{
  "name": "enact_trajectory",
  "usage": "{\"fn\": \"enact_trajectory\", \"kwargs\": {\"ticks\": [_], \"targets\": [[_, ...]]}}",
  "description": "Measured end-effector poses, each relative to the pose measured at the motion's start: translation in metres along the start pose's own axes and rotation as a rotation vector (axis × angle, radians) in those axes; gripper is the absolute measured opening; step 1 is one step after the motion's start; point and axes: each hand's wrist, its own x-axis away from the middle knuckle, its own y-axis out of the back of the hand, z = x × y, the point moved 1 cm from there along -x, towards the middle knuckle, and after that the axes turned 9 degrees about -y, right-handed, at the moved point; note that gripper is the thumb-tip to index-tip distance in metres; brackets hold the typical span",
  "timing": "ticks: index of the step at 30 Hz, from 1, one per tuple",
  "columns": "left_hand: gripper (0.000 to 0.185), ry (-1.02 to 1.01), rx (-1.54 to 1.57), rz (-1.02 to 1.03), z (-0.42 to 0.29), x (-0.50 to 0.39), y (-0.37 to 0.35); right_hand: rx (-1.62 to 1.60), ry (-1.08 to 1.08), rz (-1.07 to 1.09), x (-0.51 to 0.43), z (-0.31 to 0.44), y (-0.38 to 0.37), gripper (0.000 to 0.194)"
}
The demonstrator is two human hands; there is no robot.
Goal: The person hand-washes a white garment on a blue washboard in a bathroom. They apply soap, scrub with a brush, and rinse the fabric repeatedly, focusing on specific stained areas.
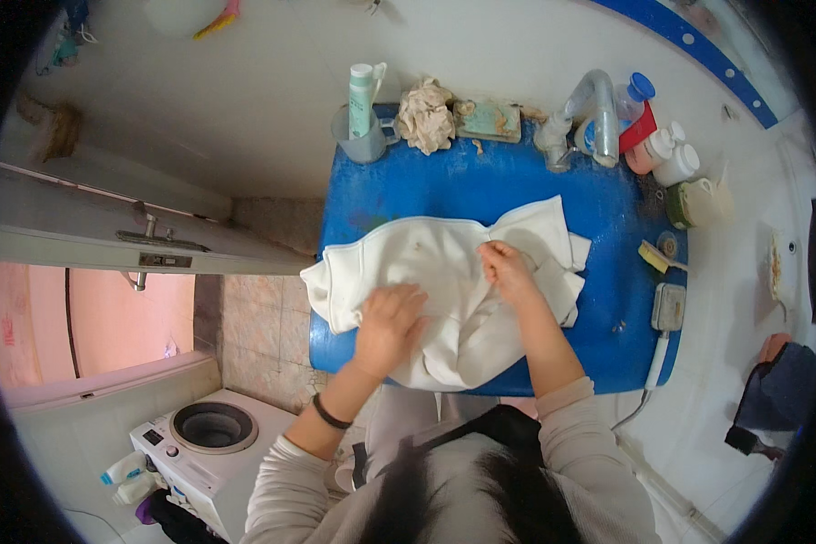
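A white fabric garment (435, 265) lies bunched and creased across the blue sink counter (408, 183), with a small dark mark on its upper middle. My left hand (389, 323) rests on the left part of the cloth, fingers stretched out and slightly blurred. On the right, my right hand (506, 268) has its fingers closed on a fold near the garment's upper middle. The cloth's left end reaches the counter's left side, and its right end is folded in layers. What lies under the garment is hidden.
Along the back stand a cup (364, 143) with a tube, crumpled paper (427, 115), a soap box (487, 122), a metal faucet (597, 115) and several bottles (676, 165). A shower head (668, 307) lies at the right edge. A washing machine (231, 469) stands lower left, below an open door (245, 262).
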Motion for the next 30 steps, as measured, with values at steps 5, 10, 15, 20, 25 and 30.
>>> {"fn": "enact_trajectory", "kwargs": {"ticks": [5,10,15,20,25,30], "targets": [[0.036,0.001,-0.427,0.129,0.028,-0.01,0.038,0.901,0.315,-0.488,-0.007,-0.013,0.046,0.036],[0.02,-0.137,-0.335,0.243,0.057,-0.016,0.038,1.173,0.12,-0.534,0.003,-0.003,0.028,0.031],[0.014,-0.233,-0.152,0.168,0.049,-0.006,0.079,1.223,0.347,-0.529,0.061,0.015,0.053,0.026],[0.018,-0.329,0.084,0.249,0.015,0.061,0.107,1.139,0.199,-0.538,0.177,0.0,0.037,0.02],[0.036,-0.116,0.166,0.379,0.029,0.102,0.058,1.01,0.14,-0.627,0.193,-0.051,0.029,0.02],[0.046,-0.007,-0.037,0.08,0.029,0.093,0.054,1.104,0.36,-0.918,0.195,-0.003,-0.022,0.014]]}}
